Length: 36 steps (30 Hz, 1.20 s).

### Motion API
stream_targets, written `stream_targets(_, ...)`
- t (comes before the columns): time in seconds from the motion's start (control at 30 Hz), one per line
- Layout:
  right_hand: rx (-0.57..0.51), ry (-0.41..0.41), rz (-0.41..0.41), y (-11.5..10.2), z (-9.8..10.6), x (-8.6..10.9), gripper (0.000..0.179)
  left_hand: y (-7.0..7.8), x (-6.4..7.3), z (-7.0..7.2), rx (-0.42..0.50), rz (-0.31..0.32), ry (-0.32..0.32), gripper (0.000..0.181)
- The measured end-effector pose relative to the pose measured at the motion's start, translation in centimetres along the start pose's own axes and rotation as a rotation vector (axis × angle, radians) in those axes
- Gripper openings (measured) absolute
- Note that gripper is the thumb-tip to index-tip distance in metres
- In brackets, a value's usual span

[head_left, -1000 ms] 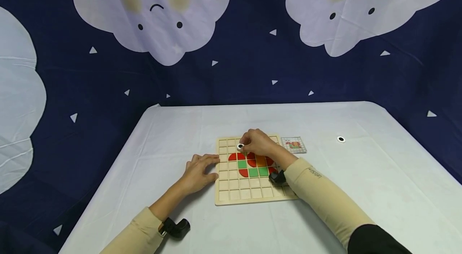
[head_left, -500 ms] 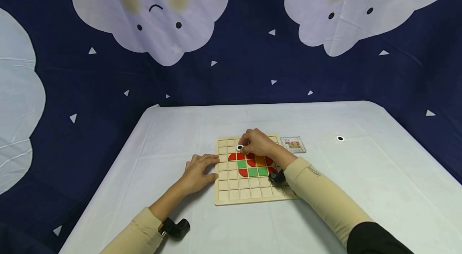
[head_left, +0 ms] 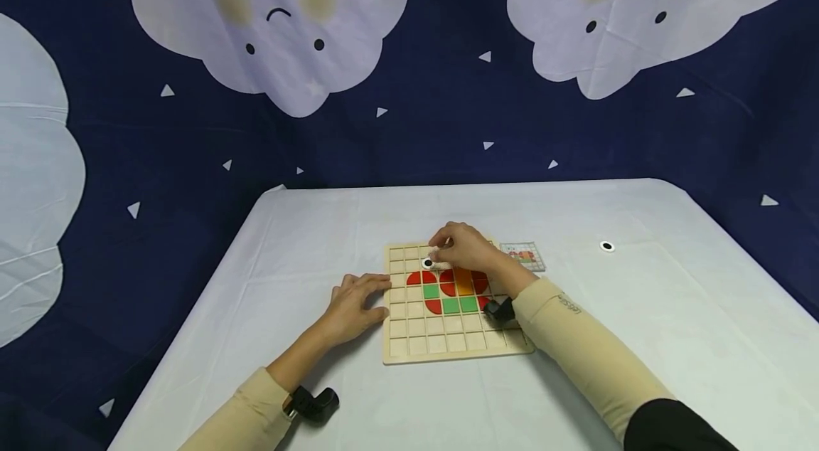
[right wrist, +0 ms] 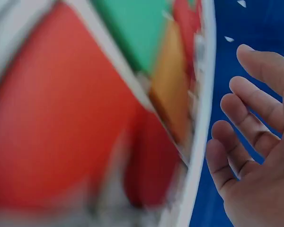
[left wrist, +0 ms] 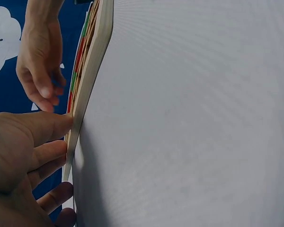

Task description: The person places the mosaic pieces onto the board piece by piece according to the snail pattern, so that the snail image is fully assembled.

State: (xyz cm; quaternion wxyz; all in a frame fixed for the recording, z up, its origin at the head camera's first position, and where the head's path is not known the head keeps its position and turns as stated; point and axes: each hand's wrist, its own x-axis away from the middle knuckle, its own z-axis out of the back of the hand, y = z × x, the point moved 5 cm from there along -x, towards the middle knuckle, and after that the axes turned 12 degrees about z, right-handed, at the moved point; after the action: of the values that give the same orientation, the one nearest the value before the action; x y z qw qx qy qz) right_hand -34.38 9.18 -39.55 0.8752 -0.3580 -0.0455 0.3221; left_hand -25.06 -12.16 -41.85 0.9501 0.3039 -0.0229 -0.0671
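Note:
A wooden grid board (head_left: 409,348) lies on the table, with red rounded pieces (head_left: 433,306), green squares (head_left: 451,305) and an orange piece (head_left: 463,283) in its cells. My left hand (head_left: 350,309) touches the board's left edge with thumb and fingertips; the left wrist view shows the thumb (left wrist: 52,125) against that edge. A white disc with a black dot (head_left: 428,263) lies on the board's upper part. Just right of this disc is my right hand (head_left: 470,250). In the right wrist view its fingers (right wrist: 234,108) are bent loosely, apart from the thumb, and hold nothing.
A small pattern card (head_left: 523,256) with a printed grid lies against the board's upper right side. Farther right on the white tablecloth (head_left: 640,309) is another white disc with a black dot (head_left: 607,247). Behind the table hangs a dark blue cloth (head_left: 441,81) with clouds.
Earlier my right hand pinched the white disc. Its fingers have let go and lifted slightly to the right, and the disc stays on the board. The left hand has not moved.

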Motion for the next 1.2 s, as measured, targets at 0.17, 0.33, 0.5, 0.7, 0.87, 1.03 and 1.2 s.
stream_targets(0.17, 0.046, 0.096, -0.005, 1.0, 3.9, 1.9, 0.040, 0.0, 0.0, 0.0, -0.005, -0.009, 0.006, 0.044)
stream_targets(0.33, 0.096, 0.175, -0.087, 4.6, 8.5, 5.9, 0.044, 0.0, 0.0, 0.0, -0.018, -0.011, 0.002, 0.044)
stream_targets(0.5, 0.172, 0.218, -0.193, 9.0, 12.4, 10.8, 0.049, 0.0, 0.0, 0.1, -0.013, -0.011, 0.000, 0.044)
stream_targets(0.7, 0.213, 0.230, -0.315, 13.0, 15.3, 15.7, 0.059, 0.1, 0.0, 0.1, -0.011, -0.011, 0.002, 0.045)
stream_targets(0.87, 0.210, 0.205, -0.386, 15.1, 16.1, 17.9, 0.062, 0.1, 0.1, 0.1, -0.005, -0.010, 0.001, 0.044)
stream_targets(1.03, 0.198, 0.187, -0.414, 16.1, 15.9, 18.7, 0.062, 0.1, 0.1, 0.1, -0.005, -0.014, 0.000, 0.045)
stream_targets(1.2, 0.169, 0.190, -0.409, 16.5, 15.5, 18.7, 0.061, 0.2, 0.2, 0.2, -0.007, -0.035, 0.009, 0.045)
